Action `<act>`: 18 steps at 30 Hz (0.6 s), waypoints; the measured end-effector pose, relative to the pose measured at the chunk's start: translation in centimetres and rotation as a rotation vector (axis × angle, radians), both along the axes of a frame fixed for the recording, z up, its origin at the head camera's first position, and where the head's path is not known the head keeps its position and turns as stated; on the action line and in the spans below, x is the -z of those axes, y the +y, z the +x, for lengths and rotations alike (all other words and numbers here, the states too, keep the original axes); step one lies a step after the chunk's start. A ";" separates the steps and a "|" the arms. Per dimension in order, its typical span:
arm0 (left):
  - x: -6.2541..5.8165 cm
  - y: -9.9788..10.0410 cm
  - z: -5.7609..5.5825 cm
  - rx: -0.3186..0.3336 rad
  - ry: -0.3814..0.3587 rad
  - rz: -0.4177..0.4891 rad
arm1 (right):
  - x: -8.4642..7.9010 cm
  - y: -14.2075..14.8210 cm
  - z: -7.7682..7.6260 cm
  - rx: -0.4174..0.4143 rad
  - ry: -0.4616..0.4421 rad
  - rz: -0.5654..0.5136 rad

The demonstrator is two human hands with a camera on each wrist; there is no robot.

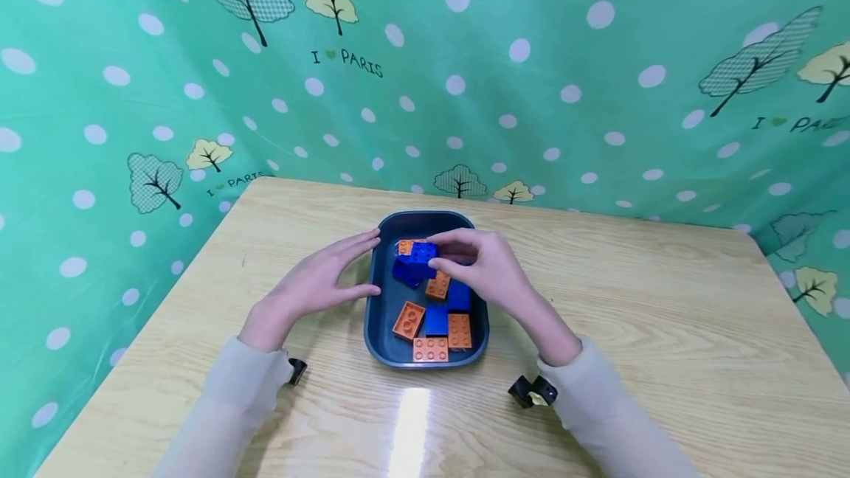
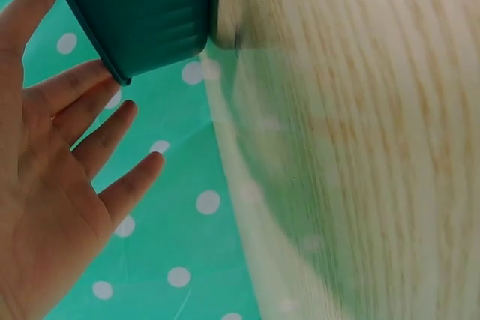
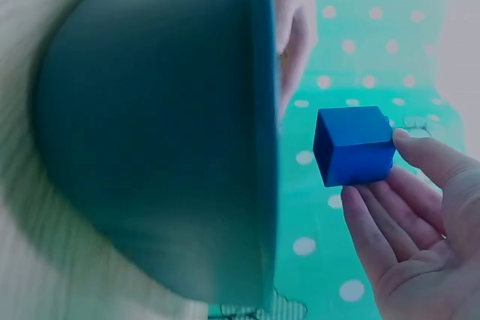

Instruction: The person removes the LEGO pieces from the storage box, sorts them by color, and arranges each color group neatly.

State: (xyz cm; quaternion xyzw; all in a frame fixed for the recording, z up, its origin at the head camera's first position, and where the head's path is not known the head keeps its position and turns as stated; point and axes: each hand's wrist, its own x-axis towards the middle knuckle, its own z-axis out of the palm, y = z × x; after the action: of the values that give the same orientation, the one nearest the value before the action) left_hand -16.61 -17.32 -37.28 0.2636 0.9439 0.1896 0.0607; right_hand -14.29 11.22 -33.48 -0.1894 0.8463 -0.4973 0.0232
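My right hand pinches a blue toy building brick between thumb and fingers, over the far half of a dark plastic tub. In the right wrist view the held blue brick shows its hollow underside and is apart from the tub wall. My left hand is at the tub's left side, with thumb and fingers spread. Fingertips of the left hand touch the tub's rim in the left wrist view. Inside the tub lie several orange bricks and blue bricks.
The tub stands on a light wood-grain table. A green dotted cloth hangs behind the table and along its left side. Black wrist devices sit by both sleeves. Light glares off the table in front of the tub.
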 end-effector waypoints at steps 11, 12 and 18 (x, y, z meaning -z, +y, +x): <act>0.3 0.0 0.1 -0.002 0.009 0.021 | -0.2 3.7 -0.1 0.063 0.007 -0.062; 0.3 0.0 0.1 -0.004 0.010 0.021 | -0.2 4.1 -0.2 0.067 0.012 -0.068; 0.4 -0.1 0.2 -0.003 0.014 0.020 | 0.2 6.4 -0.6 0.100 0.030 -0.078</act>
State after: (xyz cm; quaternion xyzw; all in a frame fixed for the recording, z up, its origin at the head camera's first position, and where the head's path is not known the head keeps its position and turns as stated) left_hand -16.36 -17.44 -37.69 0.2639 0.9428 0.1972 0.0511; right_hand -14.84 17.58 -33.65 -0.1550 0.8350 -0.5275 -0.0217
